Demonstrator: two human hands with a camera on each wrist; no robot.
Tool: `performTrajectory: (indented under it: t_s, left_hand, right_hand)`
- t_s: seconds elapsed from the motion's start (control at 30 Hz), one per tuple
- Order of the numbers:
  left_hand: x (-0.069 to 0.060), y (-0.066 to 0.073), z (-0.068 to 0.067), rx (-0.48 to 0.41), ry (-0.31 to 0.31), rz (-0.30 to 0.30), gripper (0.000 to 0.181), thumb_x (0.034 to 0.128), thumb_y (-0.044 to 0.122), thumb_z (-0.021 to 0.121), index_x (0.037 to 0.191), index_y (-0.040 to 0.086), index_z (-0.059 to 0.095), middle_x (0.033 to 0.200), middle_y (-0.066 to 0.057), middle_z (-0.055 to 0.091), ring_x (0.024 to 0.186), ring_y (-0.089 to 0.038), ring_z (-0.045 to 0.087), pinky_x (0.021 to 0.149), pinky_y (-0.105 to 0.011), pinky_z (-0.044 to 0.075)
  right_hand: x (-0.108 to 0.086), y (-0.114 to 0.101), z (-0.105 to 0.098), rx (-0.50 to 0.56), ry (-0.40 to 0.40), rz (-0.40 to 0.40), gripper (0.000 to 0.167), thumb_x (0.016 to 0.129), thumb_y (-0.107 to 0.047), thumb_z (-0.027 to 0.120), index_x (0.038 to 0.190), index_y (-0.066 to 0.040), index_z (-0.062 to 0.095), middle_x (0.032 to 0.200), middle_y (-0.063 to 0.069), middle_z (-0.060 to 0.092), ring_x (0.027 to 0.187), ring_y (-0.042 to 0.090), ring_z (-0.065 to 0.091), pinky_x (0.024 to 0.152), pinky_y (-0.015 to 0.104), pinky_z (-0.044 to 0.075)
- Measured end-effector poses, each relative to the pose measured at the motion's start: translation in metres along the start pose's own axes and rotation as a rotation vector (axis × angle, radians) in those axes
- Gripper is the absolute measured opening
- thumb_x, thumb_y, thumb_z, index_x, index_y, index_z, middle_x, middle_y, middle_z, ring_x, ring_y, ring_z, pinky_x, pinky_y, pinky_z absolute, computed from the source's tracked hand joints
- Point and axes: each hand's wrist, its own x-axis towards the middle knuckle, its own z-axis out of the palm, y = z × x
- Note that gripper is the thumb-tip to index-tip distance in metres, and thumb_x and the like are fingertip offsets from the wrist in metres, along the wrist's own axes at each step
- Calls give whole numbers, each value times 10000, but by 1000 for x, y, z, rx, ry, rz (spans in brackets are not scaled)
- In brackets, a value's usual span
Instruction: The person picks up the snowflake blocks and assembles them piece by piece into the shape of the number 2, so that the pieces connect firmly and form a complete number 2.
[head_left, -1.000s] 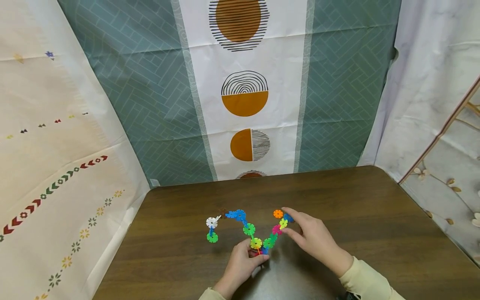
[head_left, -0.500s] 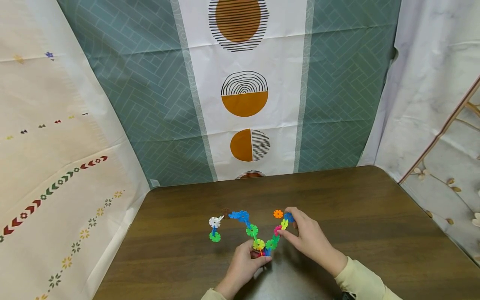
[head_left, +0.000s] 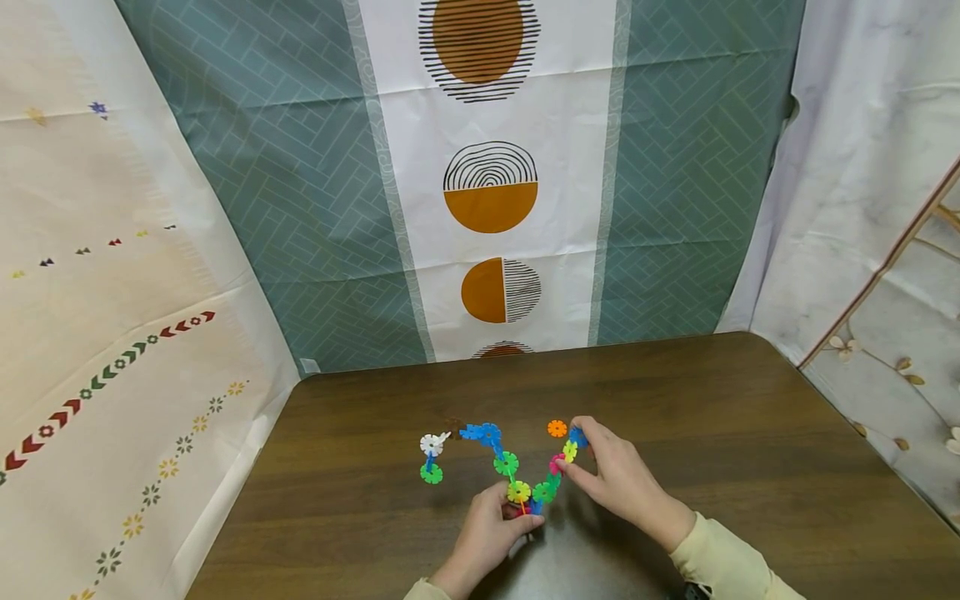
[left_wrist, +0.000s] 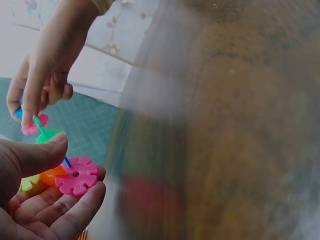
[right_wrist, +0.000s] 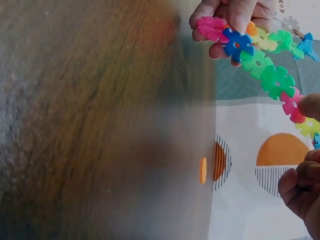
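A chain of interlocking plastic snowflake discs (head_left: 507, 463) hangs between both hands in a rough V in the head view. My left hand (head_left: 487, 527) pinches its low point, where pink, orange and blue discs meet; the pink disc (left_wrist: 76, 176) shows beside the fingers in the left wrist view. At the chain's right end, my right hand (head_left: 626, 479) holds the pink disc (right_wrist: 292, 106) with the thumb, a finger by the blue disc (head_left: 579, 437) and the yellow disc (head_left: 570, 452) between. The free left end has a white disc (head_left: 432, 445) and a green disc (head_left: 431, 474).
A loose orange disc (right_wrist: 203, 170) lies on the brown table (head_left: 360, 517), just beyond the chain's right end. Behind the table hangs a patterned cloth (head_left: 675, 167). Further cloths hang at the left and right sides.
My right hand has closed its fingers onto the chain's right end, the thumb coming onto the pink disc. The whole chain and my left hand have shifted slightly right and nearer.
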Motion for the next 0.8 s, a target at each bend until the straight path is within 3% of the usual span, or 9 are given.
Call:
performTrajectory:
  t_s: [0.3,0.63,0.8]
  left_hand:
    - [-1,-1,-1,7,5,4,210,787,145,822,869,75,642,757,38,665,659,-40,592,592,-218,498]
    - [-2,-1,-1,18,2,-1,220,786,152,823,859,75,630,749,37,672,660,-32,593,590,-217,496]
    - [-2,1,-1,-3,-18,-7,219,787,150,822,873,80,633,764,36,681,669,-42,608,592,-219,504]
  right_hand:
    - [0,2,-1,5,-39,1,483,809,-242,814,1157,-107,506,877,-57,562,627,29,460,548,194,450]
    - [0,5,-2,-39,-49,-23,466,806,-270,812,1126,-94,521,812,-91,482,544,15,381,477,189,383]
    - [0,4,-1,-89,-4,-71,557,799,-274,807,1242,-72,536,1060,-1,636,657,46,547,638,263,537]
